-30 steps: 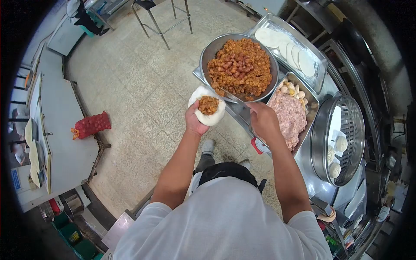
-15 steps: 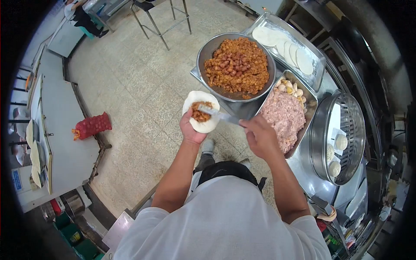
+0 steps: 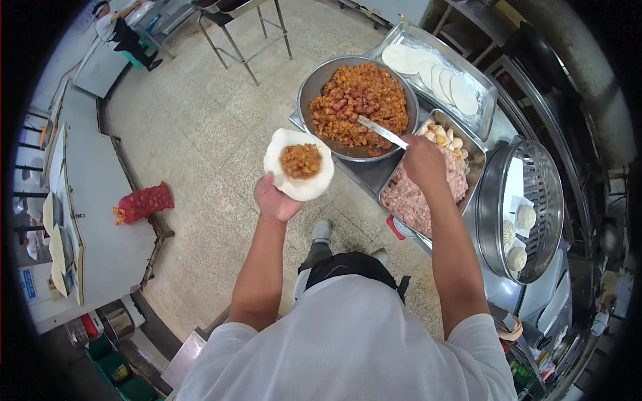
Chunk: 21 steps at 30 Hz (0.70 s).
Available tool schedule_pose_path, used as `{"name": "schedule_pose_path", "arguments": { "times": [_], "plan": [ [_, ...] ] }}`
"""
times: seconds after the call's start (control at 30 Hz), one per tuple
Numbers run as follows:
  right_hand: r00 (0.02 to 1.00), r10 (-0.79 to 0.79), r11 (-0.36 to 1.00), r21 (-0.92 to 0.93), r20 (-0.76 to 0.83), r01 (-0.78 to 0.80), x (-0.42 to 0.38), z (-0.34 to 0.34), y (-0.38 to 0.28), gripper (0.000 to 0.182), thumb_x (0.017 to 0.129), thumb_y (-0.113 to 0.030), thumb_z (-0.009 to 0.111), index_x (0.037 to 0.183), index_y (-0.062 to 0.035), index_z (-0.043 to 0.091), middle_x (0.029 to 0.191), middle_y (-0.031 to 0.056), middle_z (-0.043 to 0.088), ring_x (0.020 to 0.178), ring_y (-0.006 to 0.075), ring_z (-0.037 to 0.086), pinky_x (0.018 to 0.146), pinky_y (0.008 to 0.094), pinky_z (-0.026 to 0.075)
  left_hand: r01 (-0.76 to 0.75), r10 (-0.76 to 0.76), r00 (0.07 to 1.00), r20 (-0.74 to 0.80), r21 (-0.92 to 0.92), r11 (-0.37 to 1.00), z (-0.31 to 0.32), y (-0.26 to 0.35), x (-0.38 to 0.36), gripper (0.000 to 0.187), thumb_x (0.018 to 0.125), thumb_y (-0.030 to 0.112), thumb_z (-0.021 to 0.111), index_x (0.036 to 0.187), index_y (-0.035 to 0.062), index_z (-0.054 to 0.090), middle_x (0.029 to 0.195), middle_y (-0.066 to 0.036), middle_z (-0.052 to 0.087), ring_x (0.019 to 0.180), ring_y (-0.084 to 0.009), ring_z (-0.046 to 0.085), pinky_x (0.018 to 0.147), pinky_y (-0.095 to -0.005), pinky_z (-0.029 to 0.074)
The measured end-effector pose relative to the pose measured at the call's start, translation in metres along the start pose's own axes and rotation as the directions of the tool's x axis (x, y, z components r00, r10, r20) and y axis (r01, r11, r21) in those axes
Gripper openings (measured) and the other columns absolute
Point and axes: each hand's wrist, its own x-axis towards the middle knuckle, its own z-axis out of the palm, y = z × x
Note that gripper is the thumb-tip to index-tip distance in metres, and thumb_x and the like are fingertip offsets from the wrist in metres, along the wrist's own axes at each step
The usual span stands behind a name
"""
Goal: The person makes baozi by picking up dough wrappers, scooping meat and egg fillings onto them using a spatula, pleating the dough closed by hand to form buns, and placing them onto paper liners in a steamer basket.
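Observation:
On my left hand [image 3: 277, 202] rests a round white dough wrapper [image 3: 315, 186], gripped at its lower edge by thumb and fingers. A mound of orange-brown filling [image 3: 300, 161] sits at its middle. My right hand [image 3: 425, 161] is closed round the handle end of a flat metal spatula [image 3: 384, 131], whose tip touches the filling in a large steel bowl [image 3: 309, 123]. Darker reddish-brown chunks [image 3: 356, 103] lie on top of that filling. Below my right hand is a rectangular pan [image 3: 475, 175] of pale pink minced meat [image 3: 418, 197] with yellowish-white pieces [image 3: 444, 136] at its far end.
A tray [image 3: 486, 127] holds several dough wrappers [image 3: 463, 95]. At right, a steamer [image 3: 490, 224] contains three pleated buns [image 3: 525, 216]. A red mesh sack [image 3: 145, 202] stands by the left counter [image 3: 107, 227]. Another person [image 3: 122, 33] is at the far left, near a metal-legged stool [image 3: 244, 40].
My right hand has moved the spatula from the wrapper up and right to the bowl. The wrapper's filling is now a fuller mound, and my left hand has shifted slightly left.

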Motion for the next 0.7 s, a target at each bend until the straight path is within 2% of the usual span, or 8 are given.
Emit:
{"name": "schedule_pose_path", "arguments": {
  "times": [0.1,0.23,0.3,0.37,0.43,0.5,0.6,0.7],
  "plan": [
    [0.999,-0.018,1.000,0.011,0.049,0.018,0.009,0.016,-0.008,0.022,0.086,-0.013,0.058,0.105,-0.0094,0.069,0.094,0.0221,0.068,0.090,0.0407,0.067,0.078,0.0508,0.053,0.099,-0.109,0.994,-0.026,-0.242,0.965,0.010,-0.002,0.002,0.074,0.090,0.042,0.060,0.148,0.0028,0.037,0.151,-0.022,0.041,0.137,-0.0406,0.043,0.115,-0.0581,0.032],
    [0.996,0.056,0.988,0.140,0.072,-0.066,0.014,0.021,-0.012,0.017,0.088,-0.016,0.059,0.099,-0.0107,0.070,0.086,0.0190,0.070,0.085,0.0395,0.068,0.076,0.0503,0.053,0.188,-0.147,0.964,-0.220,0.177,0.966,0.003,-0.003,0.013,0.083,0.090,0.054,0.058,0.150,0.0013,0.035,0.150,-0.023,0.043,0.137,-0.0418,0.043,0.116,-0.0578,0.032],
    [0.993,0.076,0.982,0.168,0.087,-0.090,0.012,0.024,-0.005,0.015,0.088,-0.017,0.060,0.097,-0.0114,0.071,0.084,0.0180,0.070,0.084,0.0389,0.068,0.075,0.0497,0.053,0.151,-0.140,0.979,-0.148,0.065,0.986,0.008,-0.002,0.013,0.081,0.091,0.051,0.059,0.149,0.0010,0.036,0.150,-0.023,0.042,0.137,-0.0415,0.044,0.115,-0.0577,0.032],
    [0.993,0.106,0.930,0.349,0.043,-0.115,0.011,0.034,0.004,0.015,0.087,-0.022,0.065,0.098,-0.0137,0.072,0.082,0.0166,0.070,0.082,0.0373,0.069,0.071,0.0480,0.053,0.101,-0.101,0.995,0.008,-0.211,0.972,0.011,0.000,0.017,0.075,0.091,0.042,0.060,0.147,-0.0023,0.037,0.147,-0.023,0.046,0.135,-0.0418,0.045,0.115,-0.0568,0.033],
    [0.990,0.130,0.913,0.383,0.057,-0.142,0.009,0.029,0.007,0.017,0.088,-0.022,0.067,0.100,-0.0133,0.072,0.080,0.0157,0.070,0.078,0.0350,0.069,0.069,0.0453,0.053,0.102,-0.106,0.994,-0.007,-0.200,0.974,0.007,0.001,0.028,0.069,0.092,0.039,0.058,0.146,-0.0018,0.039,0.145,-0.023,0.048,0.133,-0.0408,0.048,0.114,-0.0558,0.035],
    [0.986,0.151,0.892,0.419,0.077,-0.169,0.005,0.023,0.008,0.018,0.088,-0.023,0.068,0.103,-0.0130,0.072,0.079,0.0148,0.069,0.074,0.0327,0.069,0.068,0.0427,0.053,0.062,-0.076,0.974,-0.212,-0.071,0.996,-0.003,-0.002,0.041,0.063,0.094,0.035,0.057,0.144,-0.0007,0.042,0.142,-0.023,0.051,0.130,-0.0395,0.052,0.113,-0.0550,0.038],
    [0.994,0.113,0.809,0.580,0.008,-0.097,-0.008,0.009,0.003,0.018,0.090,-0.012,0.067,0.106,-0.0084,0.072,0.078,0.0113,0.067,0.068,0.0244,0.064,0.065,0.0343,0.051,0.009,-0.017,0.968,-0.250,-0.034,0.999,0.009,-0.012,0.061,0.055,0.095,0.029,0.054,0.140,-0.0009,0.045,0.140,-0.023,0.053,0.128,-0.0389,0.053,0.112,-0.0547,0.039],
    [0.995,0.065,0.824,0.566,-0.076,-0.011,-0.024,-0.012,-0.012,0.019,0.089,-0.008,0.067,0.107,-0.0088,0.071,0.088,0.0132,0.068,0.076,0.0270,0.066,0.070,0.0362,0.051,-0.040,0.048,0.907,-0.418,0.027,0.999,0.024,-0.021,0.073,0.053,0.095,0.028,0.053,0.139,-0.0008,0.046,0.139,-0.022,0.054,0.128,-0.0385,0.053,0.113,-0.0552,0.038]
  ]
}}
